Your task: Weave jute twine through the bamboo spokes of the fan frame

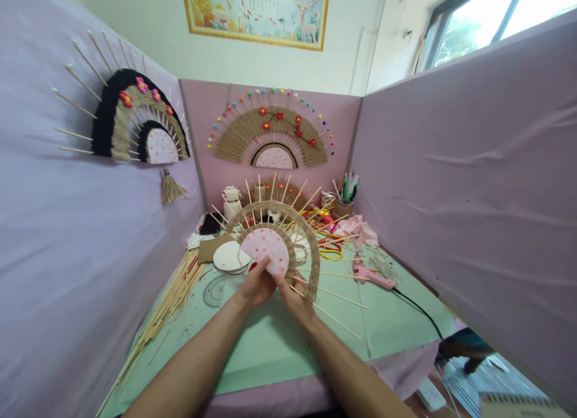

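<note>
Both hands hold up a half-made fan point(288, 238) over the green mat point(270, 340). It has a pink dotted half-disc centre, rings of woven jute and bamboo sticks fanning outward. My left hand point(256, 284) pinches the bottom edge of the pink centre. Gripping the lower right of the fan near the jute band is my right hand point(295, 298), fingers closed.
Loose bamboo sticks point(174, 301) lie along the left of the mat. A pink glue gun point(369, 275) with a black cord lies to the right, with a white disc point(229, 257), coloured wires and a pen cup point(343, 208) behind. Finished fans point(273, 136) hang on the purple partition walls.
</note>
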`<act>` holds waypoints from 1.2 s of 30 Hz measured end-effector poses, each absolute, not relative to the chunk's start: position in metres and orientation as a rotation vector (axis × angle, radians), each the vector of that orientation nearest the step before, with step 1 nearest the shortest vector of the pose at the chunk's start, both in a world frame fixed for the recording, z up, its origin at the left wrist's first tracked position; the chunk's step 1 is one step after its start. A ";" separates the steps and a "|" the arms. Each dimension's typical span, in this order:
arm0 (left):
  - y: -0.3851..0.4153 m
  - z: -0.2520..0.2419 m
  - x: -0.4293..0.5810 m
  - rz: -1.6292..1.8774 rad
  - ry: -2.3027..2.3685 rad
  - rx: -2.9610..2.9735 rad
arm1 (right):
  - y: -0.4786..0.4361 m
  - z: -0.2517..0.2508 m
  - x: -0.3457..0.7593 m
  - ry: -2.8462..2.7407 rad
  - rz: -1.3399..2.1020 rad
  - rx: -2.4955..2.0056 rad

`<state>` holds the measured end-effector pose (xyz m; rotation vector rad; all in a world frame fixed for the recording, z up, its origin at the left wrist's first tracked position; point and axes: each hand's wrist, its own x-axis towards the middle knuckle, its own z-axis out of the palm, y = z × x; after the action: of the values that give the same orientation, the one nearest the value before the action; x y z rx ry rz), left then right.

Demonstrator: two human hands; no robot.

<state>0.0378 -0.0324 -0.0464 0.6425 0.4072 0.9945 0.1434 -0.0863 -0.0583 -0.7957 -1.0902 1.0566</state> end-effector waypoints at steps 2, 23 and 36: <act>-0.032 -0.039 0.034 1.084 0.461 0.505 | -0.088 -0.057 0.143 -1.201 0.907 -0.880; -0.022 -0.027 -0.004 1.059 0.399 0.625 | -0.090 -0.039 0.220 -1.362 0.693 -0.952; -0.023 -0.038 0.001 0.880 0.502 0.747 | -0.098 -0.022 0.199 -1.024 1.028 -0.700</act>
<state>0.0012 -0.0230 -0.0381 0.7471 0.5019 0.8796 0.1995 -0.0977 -0.0225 -0.6998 -1.0241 1.0283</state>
